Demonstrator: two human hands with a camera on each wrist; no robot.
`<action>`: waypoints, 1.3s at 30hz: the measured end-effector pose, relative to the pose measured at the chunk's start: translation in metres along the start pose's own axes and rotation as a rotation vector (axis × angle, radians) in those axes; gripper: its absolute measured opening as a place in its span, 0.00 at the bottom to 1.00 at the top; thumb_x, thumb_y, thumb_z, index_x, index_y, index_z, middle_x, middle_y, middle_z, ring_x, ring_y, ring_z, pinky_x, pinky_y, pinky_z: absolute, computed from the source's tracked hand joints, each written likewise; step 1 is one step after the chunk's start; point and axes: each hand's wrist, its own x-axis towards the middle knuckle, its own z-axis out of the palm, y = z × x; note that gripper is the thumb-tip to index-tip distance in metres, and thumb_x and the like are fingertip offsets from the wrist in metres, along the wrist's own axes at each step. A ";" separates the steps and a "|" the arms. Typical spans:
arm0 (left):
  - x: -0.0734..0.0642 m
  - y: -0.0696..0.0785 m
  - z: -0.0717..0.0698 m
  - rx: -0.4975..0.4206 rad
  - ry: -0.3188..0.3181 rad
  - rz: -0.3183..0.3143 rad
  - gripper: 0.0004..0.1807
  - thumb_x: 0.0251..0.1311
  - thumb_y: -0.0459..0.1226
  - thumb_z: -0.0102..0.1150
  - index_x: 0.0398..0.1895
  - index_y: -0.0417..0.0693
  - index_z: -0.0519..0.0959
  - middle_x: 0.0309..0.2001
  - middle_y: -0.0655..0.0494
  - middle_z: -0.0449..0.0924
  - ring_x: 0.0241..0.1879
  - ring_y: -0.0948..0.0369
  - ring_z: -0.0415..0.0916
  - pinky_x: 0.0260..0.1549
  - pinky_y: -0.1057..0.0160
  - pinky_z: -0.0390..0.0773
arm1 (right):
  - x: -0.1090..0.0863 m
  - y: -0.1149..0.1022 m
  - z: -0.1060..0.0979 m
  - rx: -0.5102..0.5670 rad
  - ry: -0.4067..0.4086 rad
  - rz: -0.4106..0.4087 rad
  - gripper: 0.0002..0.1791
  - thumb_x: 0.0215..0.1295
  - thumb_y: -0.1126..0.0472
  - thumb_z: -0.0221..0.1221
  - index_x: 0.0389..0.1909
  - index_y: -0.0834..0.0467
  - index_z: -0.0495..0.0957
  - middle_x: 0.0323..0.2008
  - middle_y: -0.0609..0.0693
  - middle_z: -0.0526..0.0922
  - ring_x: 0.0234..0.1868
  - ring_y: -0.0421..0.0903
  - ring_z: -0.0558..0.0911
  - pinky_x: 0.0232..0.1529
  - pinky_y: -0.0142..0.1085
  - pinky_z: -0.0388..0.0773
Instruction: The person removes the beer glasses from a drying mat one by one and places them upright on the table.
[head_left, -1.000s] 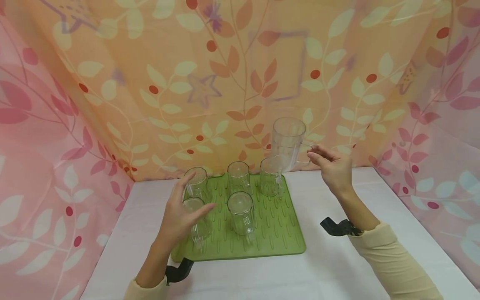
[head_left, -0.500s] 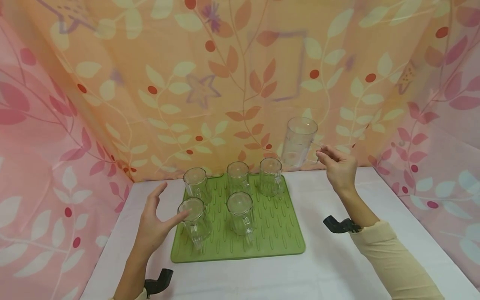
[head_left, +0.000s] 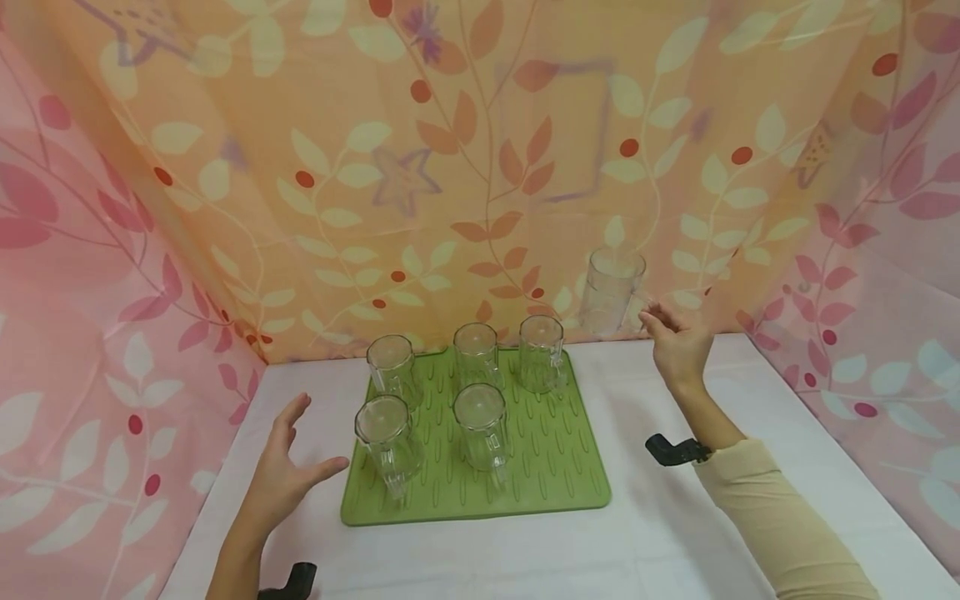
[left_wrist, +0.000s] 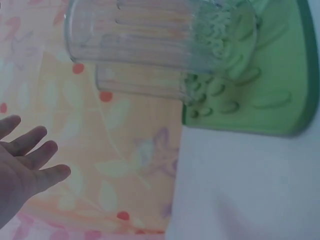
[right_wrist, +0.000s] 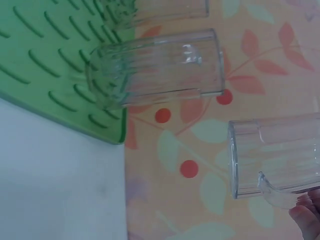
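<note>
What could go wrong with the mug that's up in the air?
The right hand holds the clear mug only by its handle, so it might slip and fall. If it swings sideways, it could also knock the nearest mug on the green mat.

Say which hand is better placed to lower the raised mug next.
Probably the right hand: it holds the raised mug by its handle, while the empty left hand is across the green mat.
</note>
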 end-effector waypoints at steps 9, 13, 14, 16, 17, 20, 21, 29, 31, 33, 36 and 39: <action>-0.009 -0.027 0.004 0.081 -0.125 -0.117 0.60 0.47 0.37 0.75 0.77 0.41 0.42 0.75 0.32 0.46 0.73 0.32 0.43 0.64 0.26 0.51 | -0.009 0.031 0.000 -0.115 0.056 0.022 0.14 0.56 0.70 0.67 0.42 0.73 0.83 0.33 0.53 0.88 0.27 0.21 0.80 0.33 0.14 0.78; -0.013 -0.035 0.012 0.098 -0.158 -0.164 0.58 0.49 0.39 0.74 0.76 0.38 0.44 0.75 0.30 0.47 0.73 0.32 0.44 0.64 0.27 0.51 | -0.015 0.044 0.002 -0.173 0.070 0.009 0.13 0.57 0.68 0.67 0.42 0.73 0.84 0.38 0.70 0.85 0.28 0.18 0.78 0.32 0.12 0.75; -0.014 -0.036 0.015 0.110 -0.171 -0.180 0.57 0.49 0.40 0.73 0.76 0.38 0.44 0.74 0.30 0.47 0.73 0.32 0.44 0.65 0.27 0.52 | -0.016 0.047 0.002 -0.183 0.072 0.005 0.13 0.57 0.68 0.68 0.41 0.73 0.84 0.38 0.70 0.85 0.28 0.18 0.77 0.32 0.11 0.74; -0.015 -0.039 0.020 0.137 -0.202 -0.213 0.57 0.51 0.43 0.73 0.76 0.38 0.44 0.74 0.30 0.47 0.73 0.32 0.44 0.65 0.27 0.53 | -0.019 0.053 0.004 -0.190 0.078 0.000 0.13 0.56 0.69 0.68 0.40 0.74 0.84 0.37 0.71 0.85 0.27 0.17 0.76 0.31 0.10 0.73; -0.016 -0.040 0.022 0.153 -0.221 -0.233 0.57 0.51 0.45 0.72 0.76 0.38 0.44 0.74 0.31 0.47 0.73 0.32 0.45 0.65 0.27 0.53 | -0.020 0.055 0.004 -0.200 0.080 -0.004 0.13 0.56 0.70 0.68 0.40 0.74 0.83 0.37 0.70 0.85 0.27 0.16 0.76 0.31 0.10 0.72; -0.019 -0.044 0.028 0.190 -0.264 -0.271 0.58 0.51 0.48 0.72 0.76 0.38 0.44 0.74 0.31 0.48 0.73 0.32 0.45 0.64 0.27 0.55 | -0.024 0.063 0.006 -0.224 0.088 -0.004 0.12 0.55 0.71 0.68 0.39 0.73 0.84 0.36 0.69 0.86 0.27 0.15 0.75 0.29 0.09 0.71; -0.020 -0.045 0.029 0.197 -0.274 -0.278 0.58 0.51 0.49 0.72 0.76 0.37 0.44 0.74 0.30 0.48 0.73 0.32 0.45 0.65 0.27 0.55 | -0.025 0.066 0.006 -0.231 0.090 -0.005 0.11 0.55 0.71 0.68 0.39 0.73 0.84 0.36 0.69 0.86 0.27 0.15 0.75 0.28 0.09 0.70; -0.023 -0.054 0.036 0.262 -0.319 -0.326 0.60 0.47 0.51 0.74 0.74 0.33 0.47 0.72 0.26 0.51 0.72 0.31 0.47 0.66 0.30 0.56 | -0.035 0.082 0.008 -0.250 0.097 0.014 0.09 0.54 0.72 0.68 0.36 0.72 0.85 0.33 0.68 0.86 0.25 0.15 0.74 0.26 0.10 0.67; -0.025 -0.056 0.038 0.271 -0.325 -0.315 0.61 0.46 0.51 0.75 0.74 0.32 0.49 0.71 0.25 0.52 0.72 0.31 0.48 0.67 0.30 0.55 | -0.036 0.084 0.009 -0.260 0.100 0.011 0.09 0.54 0.72 0.68 0.36 0.73 0.85 0.33 0.68 0.86 0.24 0.15 0.73 0.26 0.09 0.66; -0.026 -0.057 0.040 0.277 -0.331 -0.296 0.61 0.45 0.50 0.75 0.73 0.29 0.50 0.71 0.25 0.53 0.71 0.30 0.48 0.67 0.31 0.55 | -0.038 0.088 0.009 -0.264 0.106 0.007 0.09 0.54 0.72 0.68 0.36 0.73 0.85 0.33 0.69 0.86 0.24 0.15 0.73 0.26 0.09 0.66; -0.027 -0.058 0.042 0.284 -0.338 -0.270 0.60 0.44 0.49 0.76 0.71 0.26 0.51 0.70 0.24 0.55 0.71 0.30 0.50 0.67 0.31 0.55 | -0.040 0.094 0.010 -0.275 0.113 0.011 0.09 0.54 0.72 0.68 0.36 0.72 0.85 0.33 0.68 0.86 0.24 0.15 0.72 0.26 0.09 0.65; -0.027 -0.059 0.042 0.304 -0.336 -0.250 0.60 0.44 0.49 0.77 0.70 0.23 0.52 0.68 0.23 0.57 0.69 0.29 0.52 0.66 0.31 0.57 | -0.042 0.099 0.010 -0.279 0.117 0.019 0.09 0.54 0.72 0.68 0.36 0.72 0.85 0.33 0.69 0.86 0.23 0.15 0.72 0.25 0.09 0.65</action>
